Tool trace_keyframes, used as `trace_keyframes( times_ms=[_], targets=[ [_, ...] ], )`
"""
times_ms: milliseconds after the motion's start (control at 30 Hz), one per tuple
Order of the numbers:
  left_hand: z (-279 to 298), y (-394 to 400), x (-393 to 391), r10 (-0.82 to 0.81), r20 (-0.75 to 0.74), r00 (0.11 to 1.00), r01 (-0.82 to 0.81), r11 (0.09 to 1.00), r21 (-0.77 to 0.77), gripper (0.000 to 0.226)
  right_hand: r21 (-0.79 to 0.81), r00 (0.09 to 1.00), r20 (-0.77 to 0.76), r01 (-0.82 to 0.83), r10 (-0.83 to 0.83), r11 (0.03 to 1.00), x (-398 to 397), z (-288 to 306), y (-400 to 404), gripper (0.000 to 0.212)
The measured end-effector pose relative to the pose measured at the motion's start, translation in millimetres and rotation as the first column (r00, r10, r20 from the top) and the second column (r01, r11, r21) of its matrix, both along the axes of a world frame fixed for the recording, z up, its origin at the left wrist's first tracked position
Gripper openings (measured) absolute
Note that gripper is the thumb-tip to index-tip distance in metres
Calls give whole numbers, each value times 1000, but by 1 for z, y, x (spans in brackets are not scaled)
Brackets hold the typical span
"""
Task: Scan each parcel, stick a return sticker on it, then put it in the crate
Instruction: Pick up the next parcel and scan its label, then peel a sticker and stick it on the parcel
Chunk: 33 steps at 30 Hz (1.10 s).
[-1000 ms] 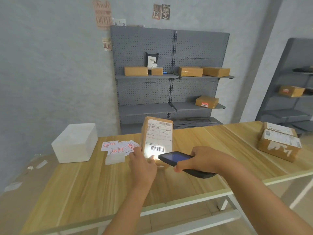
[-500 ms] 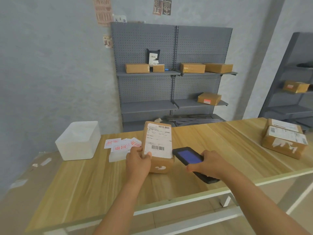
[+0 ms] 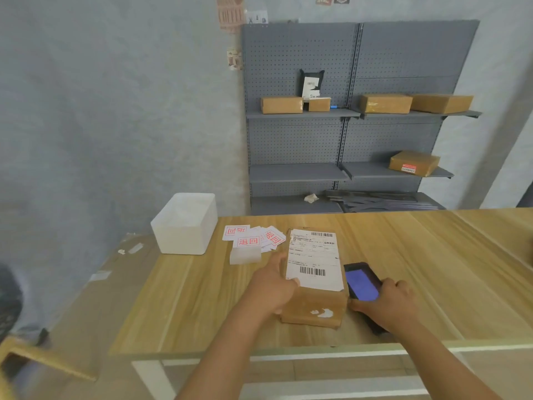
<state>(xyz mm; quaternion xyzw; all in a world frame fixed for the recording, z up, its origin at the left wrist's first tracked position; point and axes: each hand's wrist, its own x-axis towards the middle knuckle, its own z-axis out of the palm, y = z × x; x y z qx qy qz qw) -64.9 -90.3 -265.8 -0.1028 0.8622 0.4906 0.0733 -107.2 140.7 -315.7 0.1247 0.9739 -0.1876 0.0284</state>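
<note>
A brown cardboard parcel [image 3: 314,301] with a white shipping label [image 3: 313,259] lies flat on the wooden table [image 3: 432,269]. My left hand [image 3: 272,285] grips its left side, thumb on the label's corner. My right hand [image 3: 388,306] holds a black handheld scanner [image 3: 362,281] with a lit blue screen, right beside the parcel. White return stickers [image 3: 249,238] with red print lie spread behind the parcel, on the left. A white plastic crate [image 3: 184,223] stands at the table's far left corner.
A grey pegboard shelf unit [image 3: 346,140] with several brown boxes stands against the wall behind the table. Flattened cardboard [image 3: 95,284] lies to the left of the table. The table's front edge runs just below my hands.
The parcel went from standing upright under the scanner's light to lying flat on the table. My right hand drew the scanner back and down to the parcel's right side.
</note>
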Motion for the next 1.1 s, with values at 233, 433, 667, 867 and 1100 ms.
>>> trace_keyframes(
  times_ms=[233,433,667,867,1100],
  targets=[
    [8,-31,-14,39,15,999,-38,996,-80,23,-6,1000,6,-20,20,1000,-14,-3,0,86],
    [-15,-79,-62,291,-98,952,-307,914,-265,43,-252,986,-162,-91,51,963,-51,29,-8,67],
    [-32,-94,-107,311,3,950,-255,784,-566,67,-426,913,-323,-375,249,823,-112,63,-47,39],
    [-25,-94,-123,282,132,950,-153,792,-590,48,-451,813,-334,-582,477,677,-152,76,-84,22],
    [-3,-105,-140,385,60,921,-388,920,54,13,-442,657,-308,-739,688,508,-178,81,-124,16]
  ],
)
